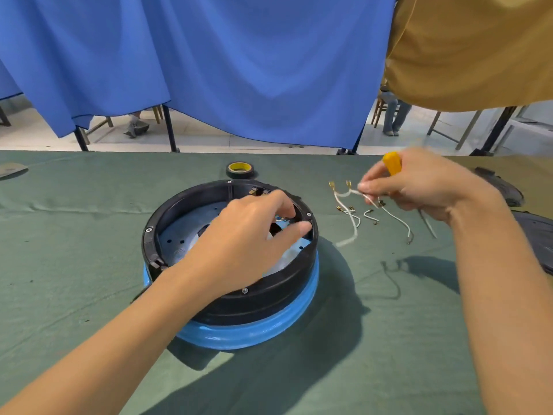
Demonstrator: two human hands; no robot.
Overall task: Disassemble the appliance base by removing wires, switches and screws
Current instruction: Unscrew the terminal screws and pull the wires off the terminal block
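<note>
While white brass-tipped wires (353,223) are lying loose on the green cloth (389,324), right hand (419,190) is gripping a yellow-handled screwdriver (392,163) and pinching one more. Left hand (248,235) is reaching, fingers curled, into the round black plastic appliance base (263,298) sitting mid-cloth; hold unclear. Rim screws (244,291) are still waiting.

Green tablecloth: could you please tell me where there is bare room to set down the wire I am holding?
Bare cloth lies left of the appliance base, out to the table's left edge, and along the near edge between your forearms. Right of the base is crowded: loose wires, then black parts. The tape roll sits behind.
</note>
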